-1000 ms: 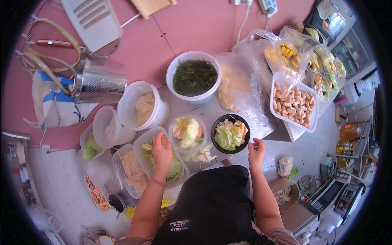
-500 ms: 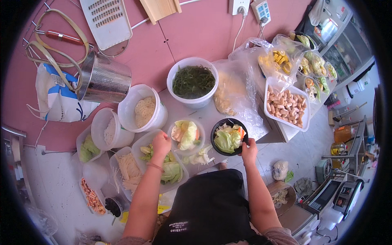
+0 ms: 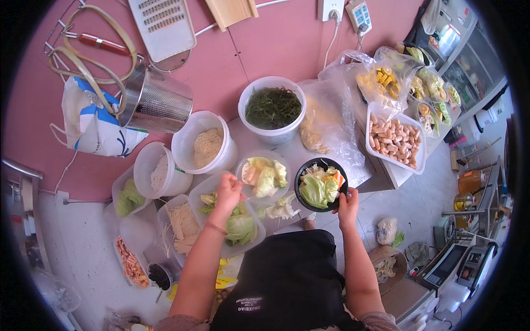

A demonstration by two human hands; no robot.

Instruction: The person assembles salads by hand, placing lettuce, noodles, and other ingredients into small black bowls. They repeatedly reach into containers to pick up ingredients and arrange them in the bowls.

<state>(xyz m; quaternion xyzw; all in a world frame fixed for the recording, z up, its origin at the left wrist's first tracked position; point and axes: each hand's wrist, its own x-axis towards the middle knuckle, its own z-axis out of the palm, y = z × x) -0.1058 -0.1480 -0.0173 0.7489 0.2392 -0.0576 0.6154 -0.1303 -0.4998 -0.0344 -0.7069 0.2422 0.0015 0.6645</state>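
My right hand grips the near rim of a black bowl filled with lettuce and other cut vegetables. My left hand is closed over a clear container of green lettuce leaves, fingers pinched together; what they pinch is too small to tell. Just beyond it stands a clear tub of pale cabbage pieces. Loose cabbage leaves lie between the tub and the bowl.
A white tub of dark greens, a tub of noodles, a tray of sausages and bagged foods stand behind. More containers sit left. A metal strainer and grater hang on the pink wall.
My right hand moved up and left from the counter edge and took hold of the black bowl. My left hand rose slightly over the lettuce container and closed.
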